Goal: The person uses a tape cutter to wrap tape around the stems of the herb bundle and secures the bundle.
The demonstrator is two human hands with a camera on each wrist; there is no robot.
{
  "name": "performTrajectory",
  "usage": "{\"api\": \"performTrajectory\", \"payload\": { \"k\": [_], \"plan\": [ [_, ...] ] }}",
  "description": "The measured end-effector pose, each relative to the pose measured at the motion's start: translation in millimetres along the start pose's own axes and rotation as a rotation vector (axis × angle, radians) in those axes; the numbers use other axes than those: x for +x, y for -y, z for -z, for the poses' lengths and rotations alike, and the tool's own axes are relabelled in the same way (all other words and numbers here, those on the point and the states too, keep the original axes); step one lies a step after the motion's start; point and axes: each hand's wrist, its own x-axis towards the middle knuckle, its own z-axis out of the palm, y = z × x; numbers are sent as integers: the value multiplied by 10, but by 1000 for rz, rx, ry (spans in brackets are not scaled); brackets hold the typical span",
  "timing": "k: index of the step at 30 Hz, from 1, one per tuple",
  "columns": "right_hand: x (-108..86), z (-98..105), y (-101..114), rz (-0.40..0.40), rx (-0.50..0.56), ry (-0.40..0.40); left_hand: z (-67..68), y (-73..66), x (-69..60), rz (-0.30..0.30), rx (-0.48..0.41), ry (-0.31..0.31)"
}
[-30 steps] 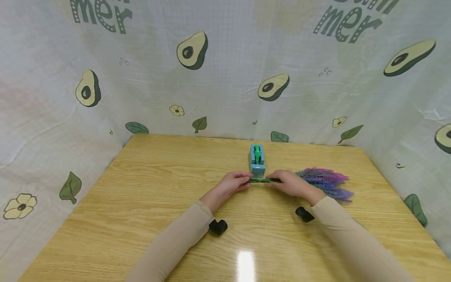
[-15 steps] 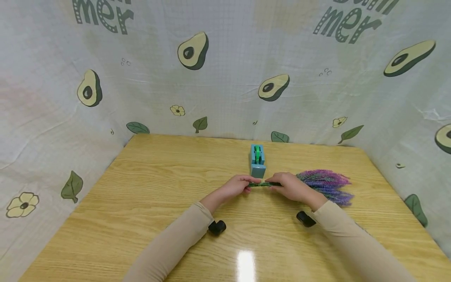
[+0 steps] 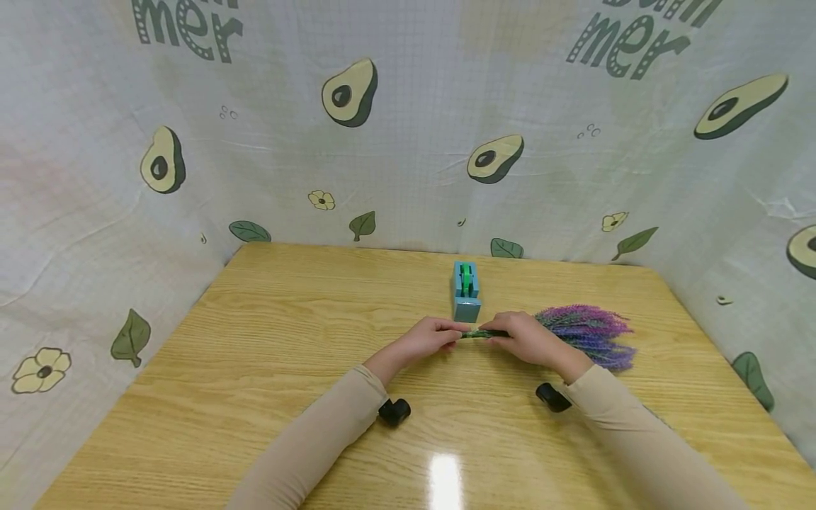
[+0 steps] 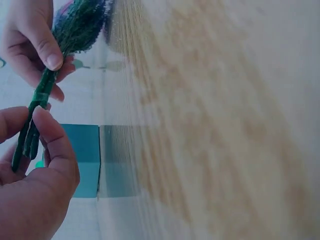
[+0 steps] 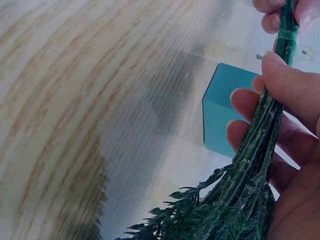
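Purple, pink and blue lavender-like flowers [image 3: 586, 336] form a bunch lying sideways, blooms to the right. My left hand [image 3: 428, 338] pinches the lower ends of its green stems [image 4: 31, 135] between thumb and fingers. Higher up, my right hand [image 3: 529, 341] curls round the same stems, close to the leaves. Between the two hands a shiny band of tape [image 5: 287, 35] wraps the stems. Just behind the hands stands a blue tape dispenser [image 3: 467, 308] with a green roll [image 3: 466, 278]; neither hand touches it.
The wooden table [image 3: 306, 304] runs back to a cloth [image 3: 414, 163] printed with avocados and leaves. Black wrist-camera mounts show under the left forearm [image 3: 394, 412] and beside the right sleeve [image 3: 552, 397].
Both hands have come slightly nearer the person, away from the dispenser, bringing the bunch along. The left fingers have shifted on the stem ends. The dispenser stays put.
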Motion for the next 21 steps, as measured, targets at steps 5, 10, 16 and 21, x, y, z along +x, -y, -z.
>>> {"api": "performTrajectory", "payload": {
  "k": [5, 10, 16, 21],
  "plan": [
    [0, -5, 22, 11, -10, -10, 10, -19, -21, 20, -28, 38],
    [-11, -15, 41, 38, -23, -20, 20, -11, -19, 44, -101, 111],
    [0, -24, 56, -25, -27, -14, 42, 11, 0, 100, -147, 45],
    [31, -27, 61, -130, -28, -5, 82, 41, 12, 140, -165, -61]
  ]
}}
